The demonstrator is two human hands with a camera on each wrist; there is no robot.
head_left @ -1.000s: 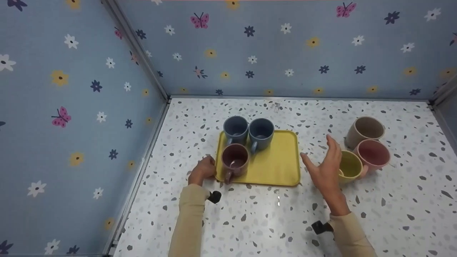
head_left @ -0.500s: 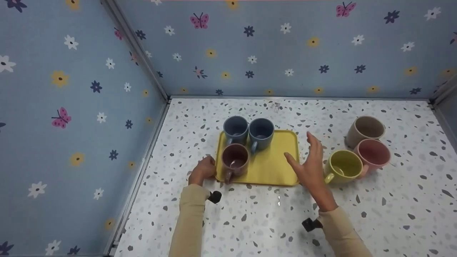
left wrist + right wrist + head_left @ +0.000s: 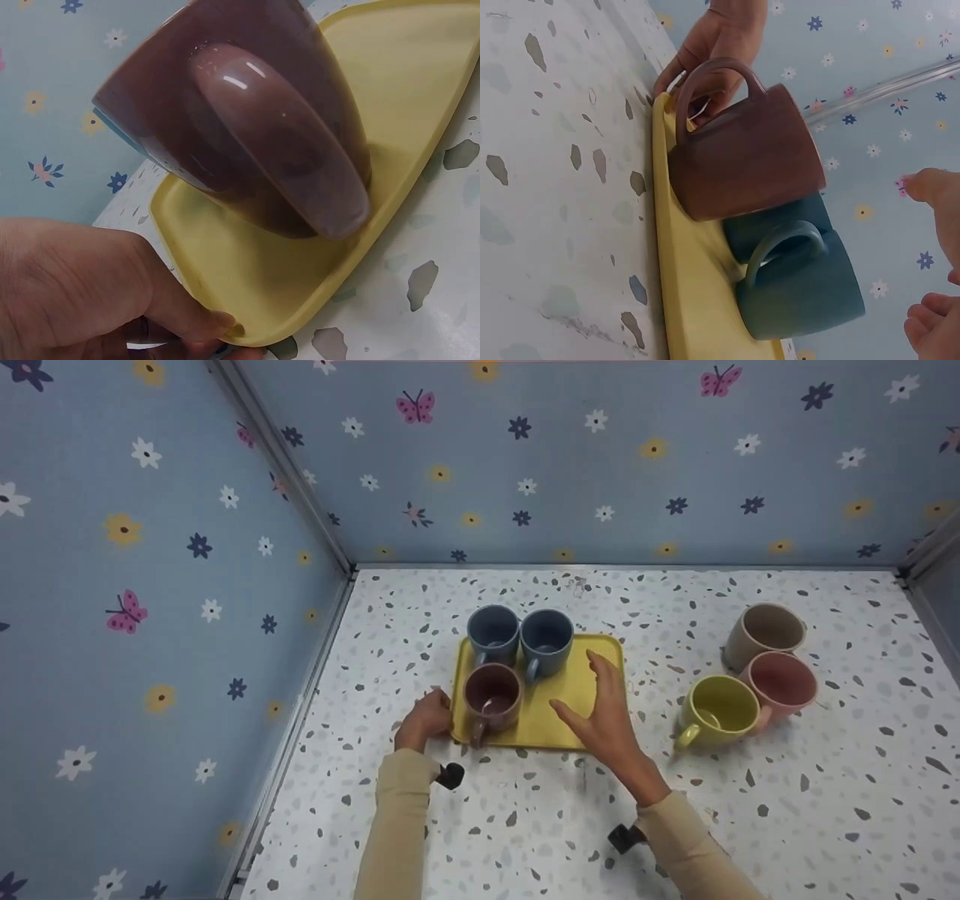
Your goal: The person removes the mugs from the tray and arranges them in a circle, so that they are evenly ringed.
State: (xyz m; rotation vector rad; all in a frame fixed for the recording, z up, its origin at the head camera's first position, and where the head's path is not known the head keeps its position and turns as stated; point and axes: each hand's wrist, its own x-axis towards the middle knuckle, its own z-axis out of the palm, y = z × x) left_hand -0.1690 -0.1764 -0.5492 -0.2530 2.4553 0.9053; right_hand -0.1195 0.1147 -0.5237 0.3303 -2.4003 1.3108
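At the left front corner of the yellow tray, my left hand pinches the rim; in the left wrist view the thumb lies on top with fingers below. A brown-purple mug stands upright on the tray beside that hand, its handle toward me. Behind it are two blue mugs, the left one and the right one, side by side along the back. My right hand hovers over the tray's right part, fingers spread and holding nothing. In the right wrist view its fingertips show at the right edge.
To the right of the tray, a yellow-green mug, a pink mug and a beige mug stand close together on the speckled table. Flowered blue panels border the table at the back and sides.
My right hand has moved left, from beside the yellow-green mug to over the tray, staying empty. My left hand keeps its place on the tray corner, and the mugs stay put.
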